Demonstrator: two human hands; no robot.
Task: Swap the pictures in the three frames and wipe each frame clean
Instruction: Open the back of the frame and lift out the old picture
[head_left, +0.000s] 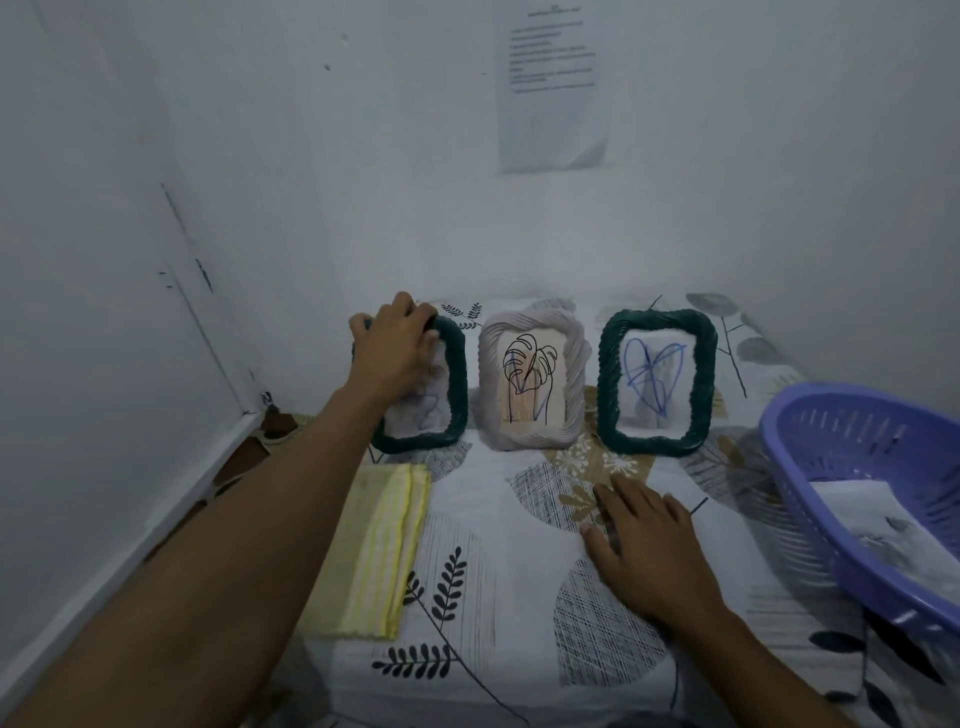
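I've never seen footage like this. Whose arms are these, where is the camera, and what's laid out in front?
There is no machine: these are a person's two bare arms, filmed by one wide-angle camera worn on the head, looking forward and down. Three frames stand in a row on a patterned cover: a left green frame, a pale middle frame with a leaf drawing, and a right green frame with a blue scribble. The left hand grips the left green frame's top. The right hand rests flat on the cover, holding nothing. A folded yellow cloth lies at the left; a purple basket with papers sits at the right.
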